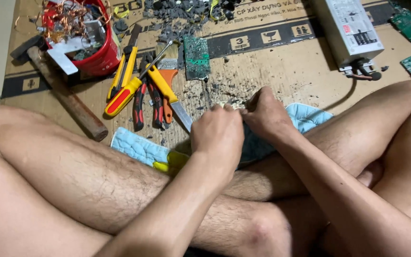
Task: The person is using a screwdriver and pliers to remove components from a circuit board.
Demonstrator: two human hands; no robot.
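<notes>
Both hands meet knuckle to knuckle over the crossed legs. The left hand (217,135) is curled into a closed fist, the right hand (265,114) likewise clenched, fingers pinched together on a small pale piece (231,105) between them, too hidden to identify. Under them lies a light-blue quilted cloth (136,147). Beyond, on the cardboard (281,66), lie a knife (170,95), pliers (148,102) and a green circuit board (196,57).

At frame centre I see my left hand (217,135) and right hand (265,114) touching, over a cloth (136,147). Upper left sits a bucket (103,59), a hammer (65,97) left of it, pliers (141,102) below. A metal box (348,31) lies upper right.
</notes>
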